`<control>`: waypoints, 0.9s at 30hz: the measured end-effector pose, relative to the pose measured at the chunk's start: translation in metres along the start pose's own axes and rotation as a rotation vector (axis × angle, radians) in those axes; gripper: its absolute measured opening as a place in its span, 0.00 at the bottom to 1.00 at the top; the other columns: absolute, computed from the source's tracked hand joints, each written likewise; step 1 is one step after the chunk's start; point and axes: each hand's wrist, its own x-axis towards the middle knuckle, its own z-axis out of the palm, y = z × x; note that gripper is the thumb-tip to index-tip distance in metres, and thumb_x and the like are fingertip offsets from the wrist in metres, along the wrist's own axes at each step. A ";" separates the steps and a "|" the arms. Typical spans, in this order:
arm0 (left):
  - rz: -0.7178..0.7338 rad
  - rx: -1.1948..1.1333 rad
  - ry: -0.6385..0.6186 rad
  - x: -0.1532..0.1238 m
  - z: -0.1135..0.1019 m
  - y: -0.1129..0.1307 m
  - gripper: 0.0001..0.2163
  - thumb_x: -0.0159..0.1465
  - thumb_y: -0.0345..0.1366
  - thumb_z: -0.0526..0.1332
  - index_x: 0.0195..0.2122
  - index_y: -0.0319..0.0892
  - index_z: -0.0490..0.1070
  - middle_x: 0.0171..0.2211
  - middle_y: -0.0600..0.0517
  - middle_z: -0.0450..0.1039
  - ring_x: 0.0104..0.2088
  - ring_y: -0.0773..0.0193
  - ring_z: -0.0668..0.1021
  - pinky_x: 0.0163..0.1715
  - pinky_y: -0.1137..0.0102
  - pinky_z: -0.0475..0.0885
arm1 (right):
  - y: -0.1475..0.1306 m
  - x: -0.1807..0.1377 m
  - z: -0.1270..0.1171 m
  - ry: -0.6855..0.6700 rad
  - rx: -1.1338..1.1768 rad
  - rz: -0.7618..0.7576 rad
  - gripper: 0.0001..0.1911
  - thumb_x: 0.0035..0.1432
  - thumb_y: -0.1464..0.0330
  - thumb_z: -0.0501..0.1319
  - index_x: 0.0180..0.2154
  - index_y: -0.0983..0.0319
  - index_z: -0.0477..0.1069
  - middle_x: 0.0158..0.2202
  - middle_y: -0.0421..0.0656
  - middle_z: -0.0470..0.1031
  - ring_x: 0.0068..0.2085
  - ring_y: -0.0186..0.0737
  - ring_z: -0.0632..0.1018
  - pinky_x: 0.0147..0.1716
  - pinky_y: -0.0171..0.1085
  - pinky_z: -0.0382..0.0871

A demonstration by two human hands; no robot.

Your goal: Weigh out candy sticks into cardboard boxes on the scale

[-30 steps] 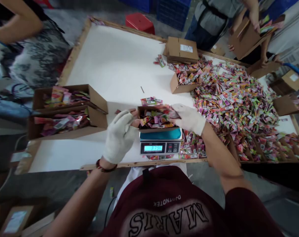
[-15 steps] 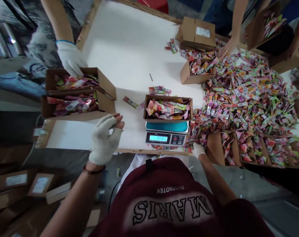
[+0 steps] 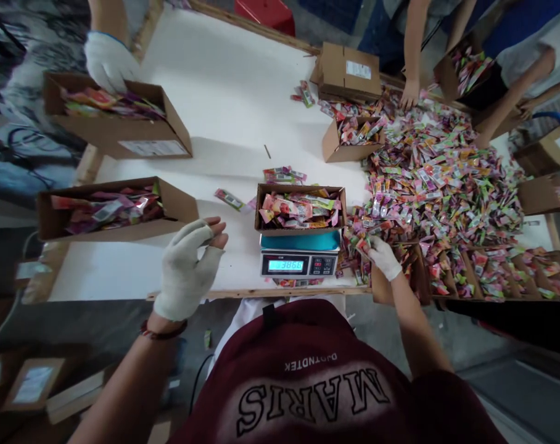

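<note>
White tabletop [image 3: 224,92] spreads before you. At left, the far box [image 3: 99,132], a co-worker's hand [image 3: 108,61] on its packets, has just moved apart from the near box [image 3: 176,200]; your right hand [image 3: 384,258] has risen among loose packets [image 3: 354,262], its grip hard to tell. Your left hand [image 3: 187,268] hangs loosely open, empty. The filled box [image 3: 303,232] remains on the scale [image 3: 300,242], so weighing seems under way. Cartons [image 3: 71,394] crowd the floor [image 3: 219,311].

The box [image 3: 300,232] is brown, the scale plate [image 3: 301,241] teal.
</note>
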 end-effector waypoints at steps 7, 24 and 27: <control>0.030 -0.003 0.019 0.007 -0.002 0.004 0.10 0.69 0.42 0.61 0.45 0.44 0.79 0.51 0.45 0.80 0.51 0.52 0.82 0.55 0.55 0.78 | -0.081 0.045 -0.047 0.117 0.102 -0.410 0.14 0.65 0.62 0.62 0.49 0.61 0.76 0.40 0.42 0.80 0.40 0.41 0.78 0.43 0.38 0.73; 0.047 -0.040 0.012 0.024 -0.014 0.027 0.12 0.71 0.41 0.59 0.45 0.43 0.79 0.52 0.44 0.80 0.53 0.54 0.81 0.58 0.57 0.76 | -0.090 0.027 -0.064 0.570 0.087 -0.361 0.09 0.65 0.60 0.59 0.35 0.57 0.72 0.30 0.42 0.76 0.32 0.43 0.76 0.36 0.41 0.72; 0.089 -0.093 0.023 0.039 -0.011 0.044 0.12 0.71 0.41 0.59 0.47 0.43 0.79 0.52 0.46 0.80 0.53 0.56 0.81 0.58 0.58 0.77 | -0.082 0.021 -0.062 0.590 0.042 -0.349 0.08 0.65 0.61 0.60 0.36 0.58 0.73 0.32 0.43 0.77 0.34 0.43 0.76 0.38 0.40 0.72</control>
